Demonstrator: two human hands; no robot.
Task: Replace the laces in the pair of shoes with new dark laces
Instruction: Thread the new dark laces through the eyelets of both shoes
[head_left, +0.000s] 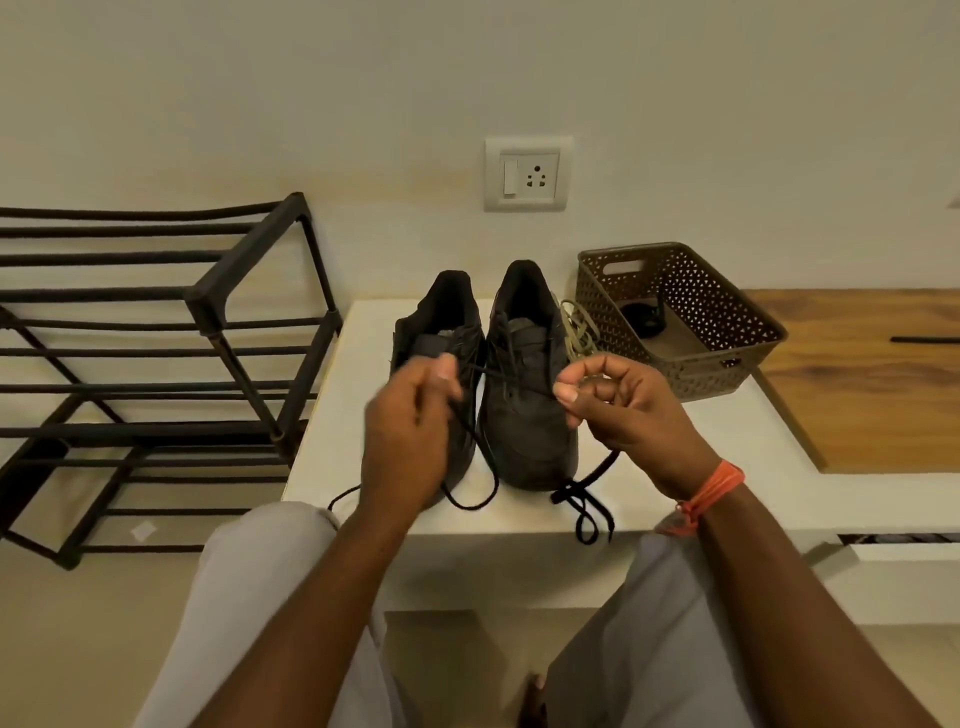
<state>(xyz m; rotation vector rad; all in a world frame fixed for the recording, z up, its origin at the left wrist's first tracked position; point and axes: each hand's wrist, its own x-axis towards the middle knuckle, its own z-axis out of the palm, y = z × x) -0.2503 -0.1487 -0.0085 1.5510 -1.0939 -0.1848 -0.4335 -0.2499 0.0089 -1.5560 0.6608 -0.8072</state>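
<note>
Two dark shoes (524, 374) side by side on the white surface (701, 467), toes toward the person. Left hand (410, 431) and right hand (628, 410) each pinching an end of the dark lace (511, 376) between fingers (569, 397) and thumb, stretched across the right shoe. Loose lace ends trailing over the near edge. Old pale laces (579, 325) beside a brown basket (737, 332). Black rack (208, 312) at left.
</note>
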